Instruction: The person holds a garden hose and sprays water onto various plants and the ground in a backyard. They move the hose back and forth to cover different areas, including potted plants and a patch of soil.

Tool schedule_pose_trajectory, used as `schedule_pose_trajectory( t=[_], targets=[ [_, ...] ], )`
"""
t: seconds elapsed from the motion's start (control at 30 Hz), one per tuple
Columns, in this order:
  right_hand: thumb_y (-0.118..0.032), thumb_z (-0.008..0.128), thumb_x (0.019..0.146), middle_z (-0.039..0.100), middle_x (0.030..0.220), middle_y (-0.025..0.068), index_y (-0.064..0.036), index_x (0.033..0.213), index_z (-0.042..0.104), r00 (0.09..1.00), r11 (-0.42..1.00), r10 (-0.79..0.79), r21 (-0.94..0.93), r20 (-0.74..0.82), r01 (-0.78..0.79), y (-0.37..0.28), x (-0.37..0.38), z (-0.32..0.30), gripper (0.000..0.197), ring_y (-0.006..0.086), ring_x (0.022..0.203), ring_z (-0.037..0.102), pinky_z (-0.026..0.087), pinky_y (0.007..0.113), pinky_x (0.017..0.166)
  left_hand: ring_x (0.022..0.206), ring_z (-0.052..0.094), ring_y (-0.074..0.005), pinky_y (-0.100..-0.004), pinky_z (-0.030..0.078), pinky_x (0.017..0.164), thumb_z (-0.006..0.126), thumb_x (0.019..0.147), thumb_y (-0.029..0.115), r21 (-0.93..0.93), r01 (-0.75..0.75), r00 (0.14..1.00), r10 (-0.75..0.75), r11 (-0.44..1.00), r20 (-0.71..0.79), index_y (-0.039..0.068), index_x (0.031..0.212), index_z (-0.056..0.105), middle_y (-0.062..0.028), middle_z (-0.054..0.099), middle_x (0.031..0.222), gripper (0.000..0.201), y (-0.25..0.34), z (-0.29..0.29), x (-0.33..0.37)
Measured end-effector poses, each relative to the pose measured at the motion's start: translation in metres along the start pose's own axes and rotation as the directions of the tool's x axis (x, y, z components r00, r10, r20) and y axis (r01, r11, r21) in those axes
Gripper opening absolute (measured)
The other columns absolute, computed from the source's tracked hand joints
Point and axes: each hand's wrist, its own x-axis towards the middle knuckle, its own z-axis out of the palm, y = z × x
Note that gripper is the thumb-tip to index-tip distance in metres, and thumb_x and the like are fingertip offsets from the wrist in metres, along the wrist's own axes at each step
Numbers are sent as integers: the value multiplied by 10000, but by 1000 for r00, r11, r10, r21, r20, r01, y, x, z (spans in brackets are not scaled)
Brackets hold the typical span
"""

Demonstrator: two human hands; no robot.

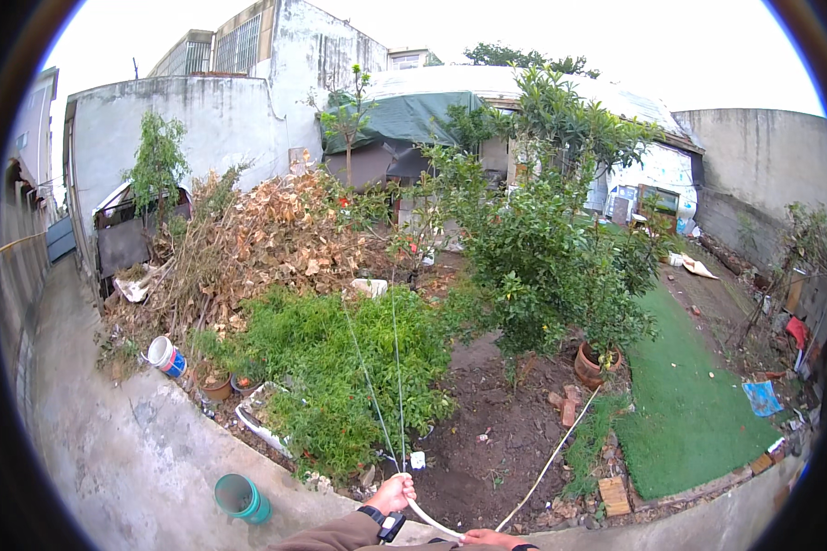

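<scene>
My left hand [390,494] is closed in a fist round the end of a white hose [432,522]. Two thin pale streams [399,395], which look like water, run up and away from that fist over the leafy green plants [340,367]. At the bottom edge, my right hand [493,539] grips the same hose farther back; part of this hand is cut off by the frame. From there the hose stretches off right across the soil toward a terracotta pot [597,364]. A dark watch [390,526] sits on my left wrist.
A teal bucket [243,499] stands on the concrete at left, with a white-and-blue pail [166,356] tipped beyond it. Dry brush [266,239] is heaped behind the plants. Bushy trees [533,248] rise right of centre. Green artificial turf [680,404] and loose bricks [567,404] lie rightward.
</scene>
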Motion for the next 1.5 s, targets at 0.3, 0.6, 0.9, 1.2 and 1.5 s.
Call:
schedule_pose_trajectory(
  t=[0.3, 0.6, 0.9, 1.2, 1.5],
  targets=[
    [-455, 563, 858, 556, 1124, 138, -90, 1207, 550, 1000, 1000, -5, -9, 22, 5, -7, -9, -12, 505, 180, 1075, 496, 400, 344, 925, 464, 300, -121, -287, 283, 467, 339, 877, 46, -18, 101, 990, -102, 995, -94, 114, 747, 420, 13, 342, 575, 167, -39, -11, 4],
    [-457, 554, 865, 562, 1104, 122, -86, 1197, 553, 998, 999, -27, -43, 52, 29, -10, -34, -44, 497, 174, 1054, 497, 402, 340, 914, 447, 279, -163, -305, 273, 448, 340, 864, 101, -103, 45, 962, -71, 994, -262, 111, 674, 372, -13, 296, 533, 192, -112, -129, 20],
    [-458, 544, 872, 567, 1083, 105, -81, 1187, 557, 997, 994, -51, -98, 50, 55, -8, -59, -30, 491, 168, 1034, 498, 404, 335, 903, 447, 290, -139, -295, 286, 452, 335, 847, 44, -74, 52, 994, -59, 996, -97, 113, 694, 400, -5, 331, 557, 180, -136, -85, 25],
    [-459, 535, 880, 572, 1062, 89, -77, 1177, 561, 997, 982, -51, -180, 62, 62, -7, -65, 25, 485, 162, 1014, 499, 406, 331, 893, 504, 343, -146, -315, 327, 474, 367, 891, 117, -168, -70, 979, 36, 983, -199, 94, 735, 419, -11, 376, 608, 166, -158, -101, -48],
    [-460, 525, 887, 577, 1042, 73, -72, 1167, 565, 991, 959, -54, -269, 125, 86, 2, -71, 86, 480, 156, 994, 501, 409, 327, 882, 496, 351, -125, -305, 385, 470, 390, 887, 111, 56, -234, 902, 238, 971, -359, 69, 817, 477, -10, 381, 625, 119, -204, -159, -128]
  ],
)
